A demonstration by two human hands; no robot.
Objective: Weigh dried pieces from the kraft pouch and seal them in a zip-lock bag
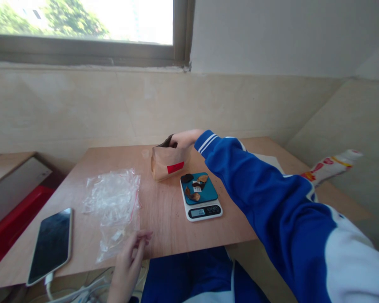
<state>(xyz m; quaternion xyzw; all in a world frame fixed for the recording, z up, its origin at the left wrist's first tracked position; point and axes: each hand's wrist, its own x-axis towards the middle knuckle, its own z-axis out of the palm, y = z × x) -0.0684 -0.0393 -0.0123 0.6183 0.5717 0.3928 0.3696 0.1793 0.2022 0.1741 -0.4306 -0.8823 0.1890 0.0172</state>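
My right hand (183,138) reaches into the top of a brown paper bag (164,162) with a red patch, so its fingers are hidden. In front of the bag sits a white kitchen scale (189,213) with a blue top and a lit display. On it lie several dark and brown dried pieces (195,195), one dark disc (187,178) and a small white packet (197,187). My left hand (133,249) rests at the table's front edge with loosely bent fingers and nothing visible in them. It is beside the lower clear plastic bags (113,235).
More clear zip bags (112,193) are spread on the left of the table (164,219). A phone (52,242) with a white cable (49,284) lies at the left edge. A white tube-like package (333,166) and a paper sheet (270,161) are partly behind my right sleeve.
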